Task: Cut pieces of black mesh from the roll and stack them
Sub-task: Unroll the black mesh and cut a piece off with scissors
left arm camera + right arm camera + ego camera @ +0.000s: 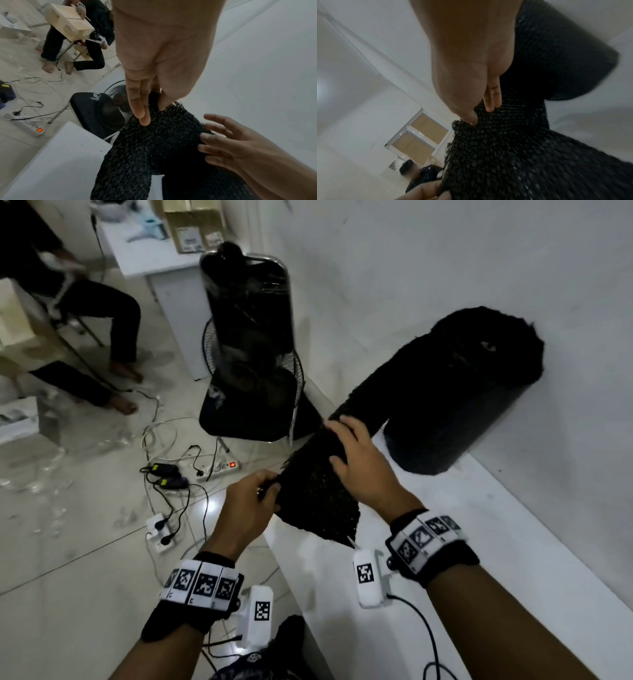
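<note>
black mesh hangs as a loose strip over the near edge of a white table, drawn out from a large mesh roll that stands on the table against a white wall. left hand grips the strip's left edge, fingers and thumb curled round the material; the left wrist view shows the thumb and fingers pinching the frayed border. right hand rests on top of the strip nearer the roll, fingers spread and fairly straight, thumb pressed against the mesh; the right wrist view shows fingertips touching the weave, and whether any finger wraps beneath cannot be told. both wrists carry black bands with square printed markers and white camera units with cables. beyond the table edge, on a pale tiled floor, stands a black chair with a round fan behind it. power strips and tangled cables lie on the floor to the left. a seated person in dark trousers, barefoot, occupies the upper left, near a second white table bearing cardboard boxes.
</note>
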The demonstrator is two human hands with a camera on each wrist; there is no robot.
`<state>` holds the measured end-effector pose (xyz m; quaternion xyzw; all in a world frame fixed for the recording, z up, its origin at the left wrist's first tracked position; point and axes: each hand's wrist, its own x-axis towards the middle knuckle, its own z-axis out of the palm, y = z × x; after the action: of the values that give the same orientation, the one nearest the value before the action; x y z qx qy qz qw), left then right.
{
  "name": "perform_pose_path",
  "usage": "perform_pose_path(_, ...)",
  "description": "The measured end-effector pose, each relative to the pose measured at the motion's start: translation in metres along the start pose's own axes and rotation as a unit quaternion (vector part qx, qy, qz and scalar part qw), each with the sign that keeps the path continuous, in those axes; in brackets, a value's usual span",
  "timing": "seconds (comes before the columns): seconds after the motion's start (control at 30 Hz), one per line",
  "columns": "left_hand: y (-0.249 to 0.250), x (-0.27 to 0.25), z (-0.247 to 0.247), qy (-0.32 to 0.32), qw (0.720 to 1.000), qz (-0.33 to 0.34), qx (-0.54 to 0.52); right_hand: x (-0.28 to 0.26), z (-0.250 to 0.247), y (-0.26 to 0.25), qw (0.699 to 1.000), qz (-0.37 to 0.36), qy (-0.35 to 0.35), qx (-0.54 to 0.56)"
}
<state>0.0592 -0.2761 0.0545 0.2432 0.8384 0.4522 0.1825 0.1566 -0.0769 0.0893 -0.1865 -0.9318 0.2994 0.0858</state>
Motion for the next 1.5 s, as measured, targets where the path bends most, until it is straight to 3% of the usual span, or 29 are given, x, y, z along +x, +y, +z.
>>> perform_pose_path(0.2,0.011,-0.013,-0.026,-0.025,0.999,0.03,-0.007,0.05,-0.037,-0.004,0.99,-0.032,-0.077,-0.111)
perform_pose_path(0.5,0.027,0.008,-0.059,0.029,0.999,-0.011,-0.006,0.064,-0.077,0.014,0.985,0.013,-0.084,-0.149)
perform_pose_path(0.73,0.05,0.025,-0.064,0.148,0.978,0.008,0.144,0.054,-0.073,0.005,0.995,0.032,-0.036,-0.088)
perform_pose_path(0.9,0.076,0.027,-0.038,0.073,0.992,0.089,0.059,0.049,-0.066,-0.016,0.996,0.021,-0.024,-0.079)
perform_pose_path(1.17,0.097,0.04,-0.011,-0.037,0.976,0.078,0.199,0.04,-0.066,-0.024,0.995,-0.025,-0.071,-0.06)
perform_pose_path(1.5,0.107,0.048,-0.014,-0.137,0.953,0.121,0.24,0.032,-0.066,-0.018,0.994,-0.052,-0.088,-0.039)
